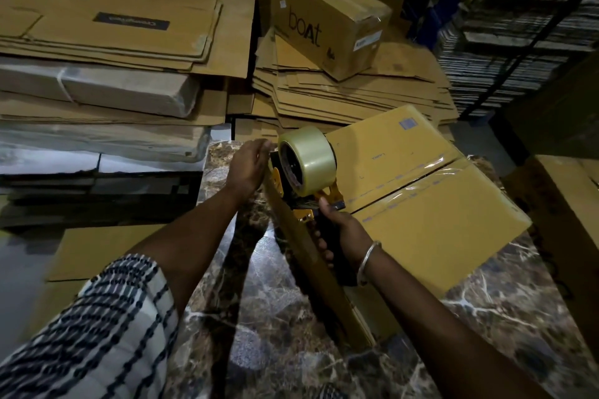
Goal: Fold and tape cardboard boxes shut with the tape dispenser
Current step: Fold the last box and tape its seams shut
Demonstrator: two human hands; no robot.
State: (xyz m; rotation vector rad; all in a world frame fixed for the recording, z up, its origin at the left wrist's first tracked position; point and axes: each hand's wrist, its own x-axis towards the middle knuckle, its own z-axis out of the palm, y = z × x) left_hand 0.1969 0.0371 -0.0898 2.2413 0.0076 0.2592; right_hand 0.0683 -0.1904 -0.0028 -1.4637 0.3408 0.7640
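Observation:
A closed cardboard box (431, 204) lies on the marble table (275, 317), with a strip of clear tape running along its top seam. My right hand (340, 233) grips the black handle of the yellow tape dispenser (306, 168), which carries a roll of clear tape and sits at the box's near-left edge. My left hand (248, 165) is beside the roll at the box's left corner, fingers loosely bent; what the fingertips touch is hidden by the roll.
Stacks of flattened cardboard (107, 26) fill the left and back. A taped "boAt" box (327, 19) rests on another flat stack (340, 97). A further carton (564, 220) stands at the right, and dark shelving (518, 26) at the back right.

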